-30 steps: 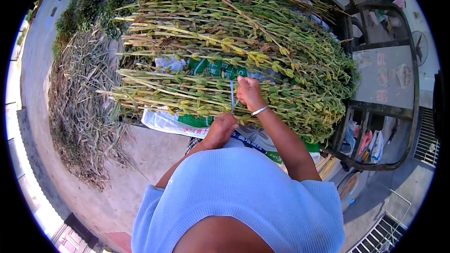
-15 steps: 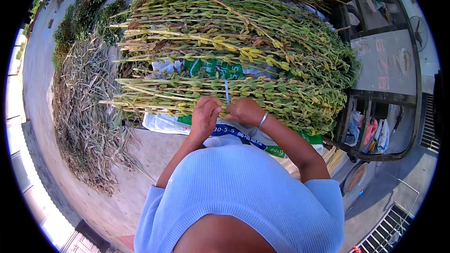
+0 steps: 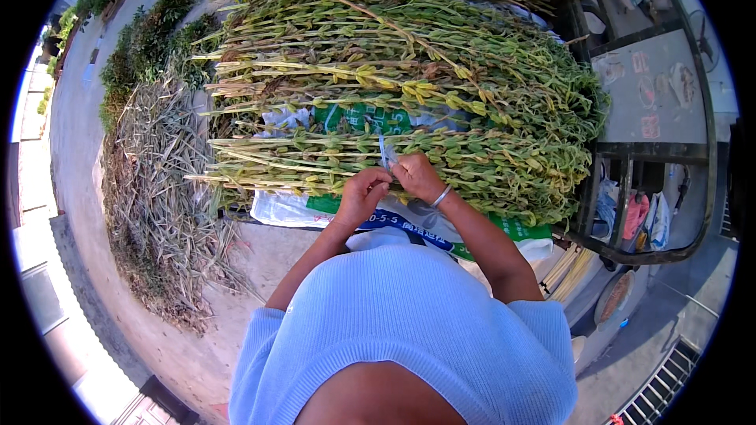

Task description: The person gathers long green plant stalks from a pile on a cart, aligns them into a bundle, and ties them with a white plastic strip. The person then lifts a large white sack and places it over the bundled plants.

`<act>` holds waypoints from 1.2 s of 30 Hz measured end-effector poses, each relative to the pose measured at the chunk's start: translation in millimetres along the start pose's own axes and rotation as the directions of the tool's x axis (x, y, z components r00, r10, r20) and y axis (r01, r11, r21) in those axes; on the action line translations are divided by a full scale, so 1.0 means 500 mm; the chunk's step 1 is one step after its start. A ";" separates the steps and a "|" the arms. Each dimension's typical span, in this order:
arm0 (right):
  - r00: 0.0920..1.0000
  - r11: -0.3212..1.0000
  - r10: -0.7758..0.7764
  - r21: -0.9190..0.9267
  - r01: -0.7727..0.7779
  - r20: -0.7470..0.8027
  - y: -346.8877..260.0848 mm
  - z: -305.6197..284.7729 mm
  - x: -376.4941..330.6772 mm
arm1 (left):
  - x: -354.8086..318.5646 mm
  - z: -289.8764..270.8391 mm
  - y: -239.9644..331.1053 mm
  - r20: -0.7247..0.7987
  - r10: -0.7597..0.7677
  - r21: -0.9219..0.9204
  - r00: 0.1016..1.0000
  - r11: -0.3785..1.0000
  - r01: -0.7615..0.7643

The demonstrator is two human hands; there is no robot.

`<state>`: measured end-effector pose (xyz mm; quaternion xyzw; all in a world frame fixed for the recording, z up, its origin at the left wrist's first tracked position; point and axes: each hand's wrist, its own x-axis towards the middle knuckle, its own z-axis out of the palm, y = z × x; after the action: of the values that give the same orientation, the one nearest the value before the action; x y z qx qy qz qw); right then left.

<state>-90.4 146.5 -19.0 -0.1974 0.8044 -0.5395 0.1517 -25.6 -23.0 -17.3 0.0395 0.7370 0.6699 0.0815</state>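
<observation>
My left hand and my right hand meet over the nearest bundle of green stalks with seed pods. Both pinch a thin pale blue string that rises between them across the bundle. A bangle sits on my right wrist. Behind lies a big heap of the same stalks, laid crosswise on white and green woven sacks.
A pile of dry grey stalks lies on the concrete at the left, with low shrubs behind it. A dark metal frame stands at the right, with bags and sticks below it. A road runs along the far left.
My left hand has come up from the sack edge to join my right hand at the string. The right hand has shifted slightly down and left.
</observation>
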 end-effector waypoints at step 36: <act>1.000 0.952 0.023 -0.305 -0.027 -0.017 -0.036 -0.021 -0.042 | 0.014 0.010 -0.035 -0.085 -0.248 -0.049 0.965 0.968 0.245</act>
<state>-73.9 159.1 2.1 -0.2045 0.8815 -0.4080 0.1207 -30.8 -18.9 -35.8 -0.0843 0.7263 0.6694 0.1316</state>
